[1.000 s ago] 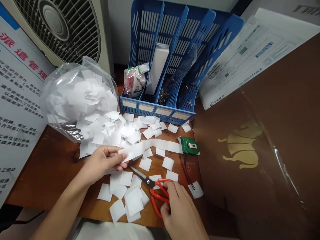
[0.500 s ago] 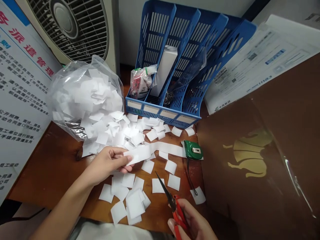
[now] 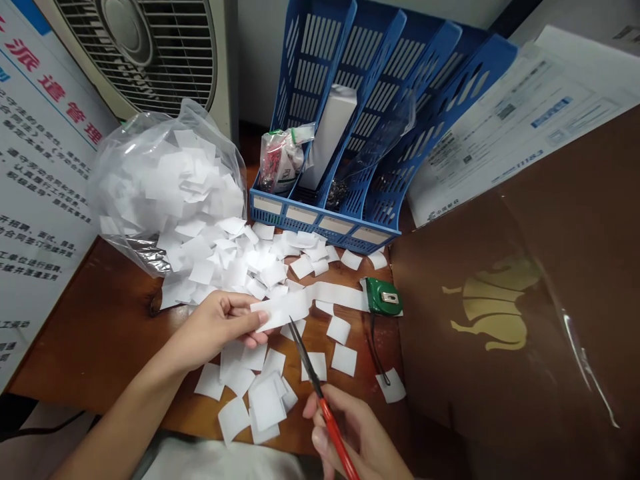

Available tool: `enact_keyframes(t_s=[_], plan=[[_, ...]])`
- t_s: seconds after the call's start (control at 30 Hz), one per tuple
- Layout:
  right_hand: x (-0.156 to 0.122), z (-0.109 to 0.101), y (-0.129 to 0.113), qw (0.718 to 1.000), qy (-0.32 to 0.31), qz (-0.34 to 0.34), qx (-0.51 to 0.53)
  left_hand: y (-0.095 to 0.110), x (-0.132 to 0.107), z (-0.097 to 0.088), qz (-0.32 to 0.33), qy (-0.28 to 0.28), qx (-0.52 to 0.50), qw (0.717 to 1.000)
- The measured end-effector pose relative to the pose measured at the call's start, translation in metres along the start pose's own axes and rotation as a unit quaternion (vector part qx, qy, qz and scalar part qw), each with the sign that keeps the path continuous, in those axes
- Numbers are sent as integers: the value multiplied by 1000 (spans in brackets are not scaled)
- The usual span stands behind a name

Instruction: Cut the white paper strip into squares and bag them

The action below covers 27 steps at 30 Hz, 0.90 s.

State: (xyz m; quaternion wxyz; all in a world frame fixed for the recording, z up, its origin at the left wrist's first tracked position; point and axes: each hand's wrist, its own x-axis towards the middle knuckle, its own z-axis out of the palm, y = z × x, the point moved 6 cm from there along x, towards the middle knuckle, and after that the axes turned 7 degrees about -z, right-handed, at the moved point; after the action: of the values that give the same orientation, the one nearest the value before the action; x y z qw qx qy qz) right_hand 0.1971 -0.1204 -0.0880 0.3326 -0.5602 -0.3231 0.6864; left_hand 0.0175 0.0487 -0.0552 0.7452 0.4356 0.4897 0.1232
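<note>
A poster (image 3: 35, 167) stands at the far left, with a fan (image 3: 145, 53) behind it. Next comes a clear bag (image 3: 160, 180) stuffed with white paper squares (image 3: 240, 260), which spill out across the wooden desk (image 3: 100, 333). The left hand (image 3: 215, 323) pinches one end of a white paper strip (image 3: 300, 303) between thumb and fingers; the strip runs right to a green tape measure (image 3: 383, 297). Below the strip, the right hand (image 3: 350, 433) is closed around the red handles of the scissors (image 3: 317, 387), whose blades look shut, their tip just under the strip. More squares lie around both hands. Behind stands a blue file rack (image 3: 360, 127). A brown sheet (image 3: 525, 300) covers the right side, papers (image 3: 520, 113) above it.
</note>
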Motion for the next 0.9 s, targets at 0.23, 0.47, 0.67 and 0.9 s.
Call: enact_keyframes(t_s=[0.23, 0.47, 0.67, 0.9], plan=[[28, 19, -22, 995, -48, -64, 53, -3, 0, 3, 0, -1, 12, 1000], [32, 20, -25, 996, -56, -55, 40, 0, 0, 4, 3, 4, 2, 1000], [32, 22, -27, 997, -41, -44, 47, 1, 0, 6, 4, 8, 7, 1000], [34, 22, -22, 995, -55, -54, 57, 3, -1, 7, -2, 7, 1, 1000]])
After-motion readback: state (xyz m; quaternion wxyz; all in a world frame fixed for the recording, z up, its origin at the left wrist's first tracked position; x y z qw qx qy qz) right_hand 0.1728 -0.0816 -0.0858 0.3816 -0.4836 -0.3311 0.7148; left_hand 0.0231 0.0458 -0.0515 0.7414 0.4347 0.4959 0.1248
